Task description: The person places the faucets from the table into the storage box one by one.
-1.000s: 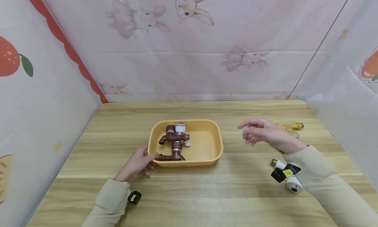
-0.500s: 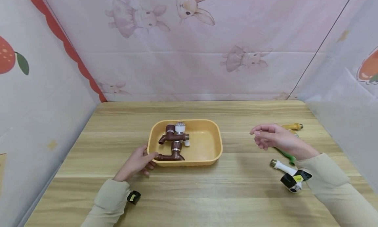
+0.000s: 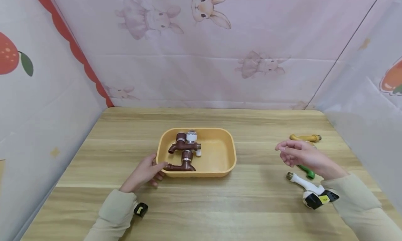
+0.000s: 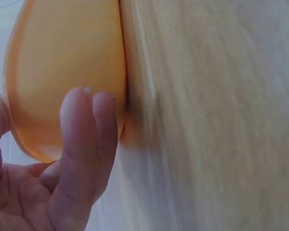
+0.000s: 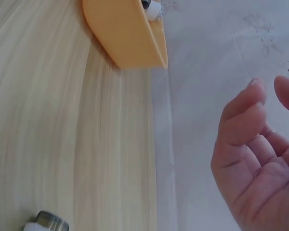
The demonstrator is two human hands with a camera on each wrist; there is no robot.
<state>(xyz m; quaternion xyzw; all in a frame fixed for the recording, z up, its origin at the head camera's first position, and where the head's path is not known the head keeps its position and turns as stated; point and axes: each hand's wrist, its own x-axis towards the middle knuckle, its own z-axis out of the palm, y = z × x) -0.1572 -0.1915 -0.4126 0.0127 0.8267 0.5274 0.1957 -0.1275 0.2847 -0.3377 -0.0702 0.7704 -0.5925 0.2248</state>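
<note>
Pink rabbit-printed cloth (image 3: 201, 80) is hung beyond a wood-grain surface (image 3: 220, 209), on which a yellow tray (image 3: 218, 153), holding two brown taps (image 3: 186, 147) and a white-and-chrome tap (image 3: 192, 137), is gripped at its left near corner by the left hand (image 3: 144, 173), thumb over the rim, fingers against the outer wall. Over the last second the right hand (image 3: 303, 156) has been drawn rightward, its fingers loosely curled, parted from the thumb, nothing held. By that shift the work appears to be turned toward the white tap (image 3: 304, 182), green tap (image 3: 308, 172) and yellow tap (image 3: 311, 138), all outside the tray at right.
</note>
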